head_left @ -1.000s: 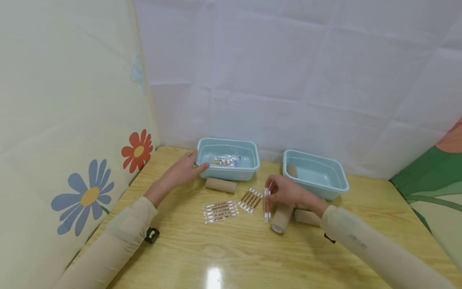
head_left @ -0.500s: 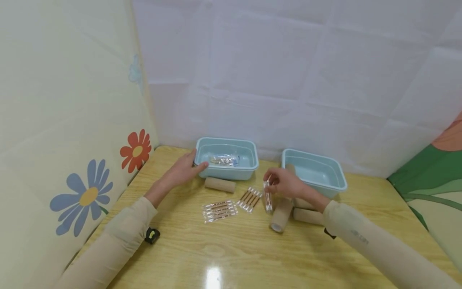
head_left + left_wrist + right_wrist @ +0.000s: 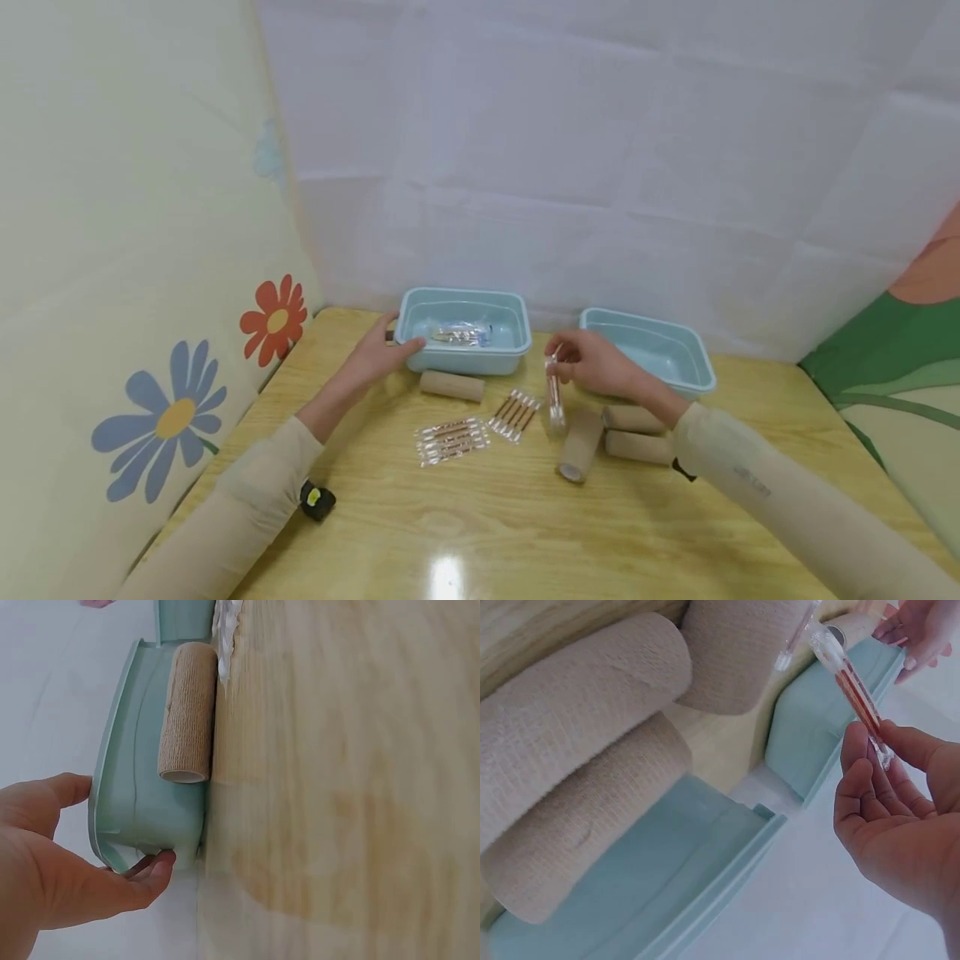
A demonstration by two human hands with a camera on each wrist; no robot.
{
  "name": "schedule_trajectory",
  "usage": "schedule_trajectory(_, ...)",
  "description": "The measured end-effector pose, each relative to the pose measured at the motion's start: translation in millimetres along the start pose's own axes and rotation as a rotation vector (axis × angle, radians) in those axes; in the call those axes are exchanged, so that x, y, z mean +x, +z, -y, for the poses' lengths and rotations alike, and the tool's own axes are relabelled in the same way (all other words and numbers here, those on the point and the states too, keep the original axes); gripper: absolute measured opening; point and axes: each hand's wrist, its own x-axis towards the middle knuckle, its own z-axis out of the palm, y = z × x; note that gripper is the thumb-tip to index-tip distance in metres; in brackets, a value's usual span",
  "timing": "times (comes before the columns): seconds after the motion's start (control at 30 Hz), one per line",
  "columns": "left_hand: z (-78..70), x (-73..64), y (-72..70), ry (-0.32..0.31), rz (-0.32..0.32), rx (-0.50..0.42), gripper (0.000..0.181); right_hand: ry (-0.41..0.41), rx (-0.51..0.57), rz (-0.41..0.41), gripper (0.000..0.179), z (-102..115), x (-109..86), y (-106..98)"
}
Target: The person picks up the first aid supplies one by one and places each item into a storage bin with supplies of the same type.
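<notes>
In the head view my left hand [image 3: 377,352] grips the left end of a light blue plastic basin [image 3: 472,361], thumb on one side and fingers round the corner, as the left wrist view confirms. A clear packet of swabs [image 3: 463,334] lies inside that basin. My right hand [image 3: 596,364] pinches the upper end of another packet of brown-filled cotton swabs [image 3: 553,392], which hangs upright above the table; thumb and fingertips on it show in the right wrist view. Two more swab packets, one nearer me [image 3: 452,441] and one slanted [image 3: 514,415], lie flat between the hands.
A second blue basin [image 3: 660,350] stands behind my right hand. One tan bandage roll [image 3: 452,386] lies before the left basin. Three more, including a slanted roll [image 3: 581,446], lie below my right hand. White cloth [image 3: 465,167] hangs behind the wooden table [image 3: 480,517].
My right hand has raised the swab packet off the table and moved it slightly back, away from the slanted roll. My left hand keeps its grip on the basin.
</notes>
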Motion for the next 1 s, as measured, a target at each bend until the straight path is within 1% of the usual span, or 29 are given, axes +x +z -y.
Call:
schedule_trajectory(0.1,-0.1,0.6,0.9,-0.020,-0.023,-0.027,0.089,0.018,0.038,-0.019,0.015,1,3.3,-5)
schedule_trajectory(0.17,0.0,1.9,1.6,-0.025,-0.026,-0.038,0.088,0.021,0.074,-0.040,0.015,1,5.8,-7)
schedule_trajectory(0.27,0.6,2.4,-1.1,-0.030,-0.040,-0.062,0.086,0.015,0.126,-0.087,0.014,3,12.1,-10)
schedule_trajectory(0.4,0.7,3.3,-1.0,-0.027,-0.044,-0.101,0.083,0.002,0.171,-0.147,0.015,6,16.7,-13)
schedule_trajectory(0.53,0.1,4.1,3.8,-0.029,-0.036,-0.159,0.082,-0.015,0.208,-0.188,0.019,5,18.1,-16)
schedule_trajectory(0.6,-0.6,4.9,7.2,-0.033,-0.030,-0.190,0.081,-0.015,0.245,-0.209,0.020,4,18.9,-17)
schedule_trajectory(0.7,-1.6,5.3,10.6,-0.040,-0.033,-0.203,0.082,0.002,0.315,-0.238,0.022,6,22.1,-17)
schedule_trajectory(0.8,-1.4,4.5,10.9,-0.052,-0.045,-0.209,0.083,0.028,0.392,-0.258,0.022,11,28.3,-16)
schedule_trajectory(0.87,-1.4,4.3,11.5,-0.048,-0.047,-0.218,0.083,0.041,0.435,-0.277,0.021,14,31.0,-15)
schedule_trajectory(1.0,-1.5,3.0,12.7,-0.046,-0.042,-0.237,0.083,0.066,0.491,-0.296,0.021,16,35.6,-13)
